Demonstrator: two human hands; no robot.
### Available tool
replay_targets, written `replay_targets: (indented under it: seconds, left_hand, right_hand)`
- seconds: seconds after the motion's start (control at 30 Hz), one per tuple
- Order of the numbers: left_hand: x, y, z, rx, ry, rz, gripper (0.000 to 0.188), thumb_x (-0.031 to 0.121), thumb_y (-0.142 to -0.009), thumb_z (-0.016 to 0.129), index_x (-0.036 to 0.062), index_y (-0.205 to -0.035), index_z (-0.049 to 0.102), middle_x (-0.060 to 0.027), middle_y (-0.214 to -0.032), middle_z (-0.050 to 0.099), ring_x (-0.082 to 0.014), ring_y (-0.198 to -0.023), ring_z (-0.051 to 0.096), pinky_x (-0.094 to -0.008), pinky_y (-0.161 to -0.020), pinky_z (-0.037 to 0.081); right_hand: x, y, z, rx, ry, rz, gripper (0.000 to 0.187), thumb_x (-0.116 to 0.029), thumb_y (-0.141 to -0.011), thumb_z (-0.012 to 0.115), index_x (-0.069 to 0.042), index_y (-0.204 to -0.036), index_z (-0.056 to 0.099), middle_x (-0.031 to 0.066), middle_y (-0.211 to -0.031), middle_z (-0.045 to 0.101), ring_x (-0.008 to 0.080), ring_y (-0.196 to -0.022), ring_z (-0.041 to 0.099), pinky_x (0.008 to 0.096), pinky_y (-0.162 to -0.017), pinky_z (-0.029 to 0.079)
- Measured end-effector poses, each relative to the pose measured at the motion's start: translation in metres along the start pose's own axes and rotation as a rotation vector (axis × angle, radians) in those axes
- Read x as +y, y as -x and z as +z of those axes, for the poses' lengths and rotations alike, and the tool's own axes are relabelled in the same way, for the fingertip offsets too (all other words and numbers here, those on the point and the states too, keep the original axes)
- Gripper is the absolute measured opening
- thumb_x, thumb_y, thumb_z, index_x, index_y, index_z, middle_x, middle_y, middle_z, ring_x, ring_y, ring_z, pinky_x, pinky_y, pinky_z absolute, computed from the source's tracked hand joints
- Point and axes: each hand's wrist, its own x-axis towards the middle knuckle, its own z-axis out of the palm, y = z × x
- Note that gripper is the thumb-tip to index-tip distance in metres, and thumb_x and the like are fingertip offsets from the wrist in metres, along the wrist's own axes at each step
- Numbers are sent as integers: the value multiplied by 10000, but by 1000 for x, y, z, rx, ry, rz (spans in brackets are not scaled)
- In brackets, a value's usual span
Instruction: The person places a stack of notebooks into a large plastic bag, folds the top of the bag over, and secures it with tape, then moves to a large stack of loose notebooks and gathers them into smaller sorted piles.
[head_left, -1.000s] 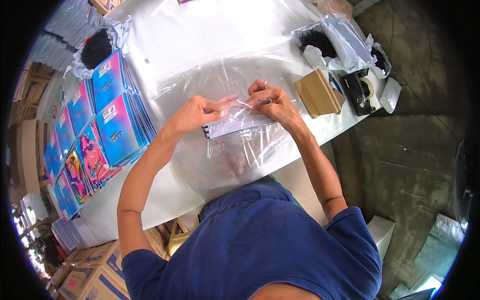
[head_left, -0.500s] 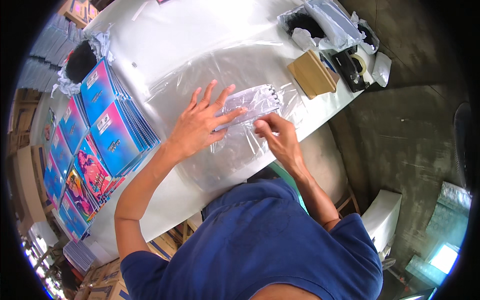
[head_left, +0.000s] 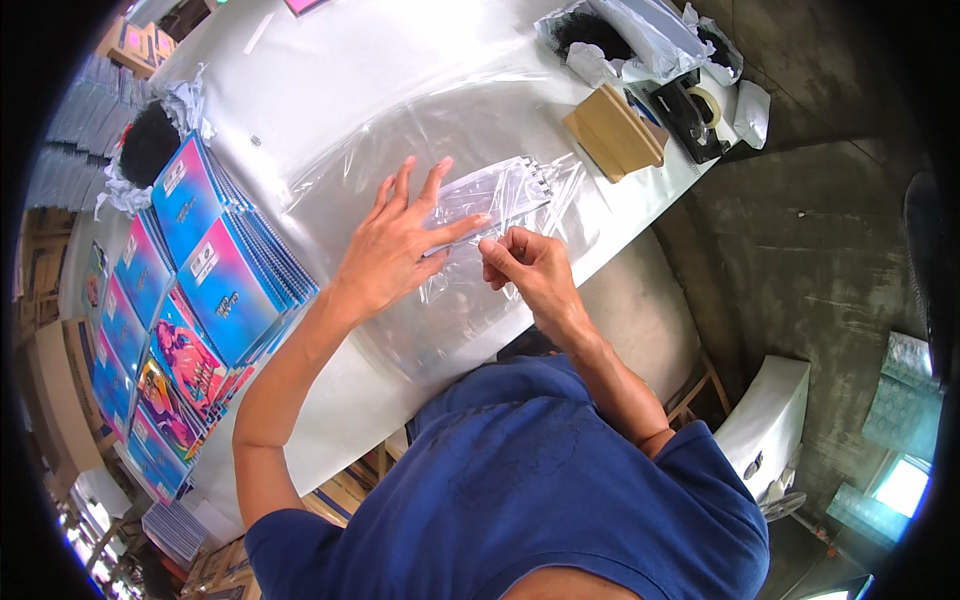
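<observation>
A small white spiral-bound pad, its coils at the right end, lies under shiny clear plastic film. My left hand is spread over the pad's left part, thumb and fingers stretched out, pressing lightly on it. At the pad's near edge, my right hand has its thumb and fingertips pinched together. Whatever sits between those fingertips, if anything, is too small to make out. Beneath the pad, wide clear plastic sheeting covers part of the white table.
Stacks of blue and pink spiral notebooks stand at the left. Far right are a brown cardboard box, a black tape dispenser and crumpled white packaging. A black round opening with torn wrapping sits at the far left.
My right hand has shifted left along the pad's near edge, and its fingers are drawn closer together. My left hand stays spread on the pad.
</observation>
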Motion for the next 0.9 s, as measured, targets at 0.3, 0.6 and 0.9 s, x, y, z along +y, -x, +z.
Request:
replay_targets:
  seconds: [0.3, 0.6, 0.9]
  left_hand:
    - [-1, -11, 0, -45, 136, -122, 740, 296, -732, 757, 303, -1397, 431, -142, -1511, 282, -430, -1348, 297, -495, -1105, 266]
    - [9, -43, -9, -263, 114, -349, 878, 350, -737, 749, 75, -1446, 311, -171, -1449, 388, -330, -1309, 409, -515, -1122, 222]
    - [31, -62, -16, -355, 99, -538, 929, 272, -673, 764, 97, -1460, 302, -154, -1487, 345, -311, -1369, 340, -489, -1119, 225]
  right_hand:
    - [56, -29, 3, 65, -272, -150, 185, -131, -884, 658, 35, -803, 645, 102, -688, 633, 145, -524, 568, 270, -460, 464]
    - [23, -53, -119, -578, 320, -119, 210, -186, -866, 682, 22, -838, 691, 63, -759, 675, 125, -721, 635, 266, -697, 507]
    - [-52, -150, -592, 489, 927, -214, 326, -327, -751, 757, -44, -911, 730, 81, -878, 687, 179, -846, 625, 336, -764, 471]
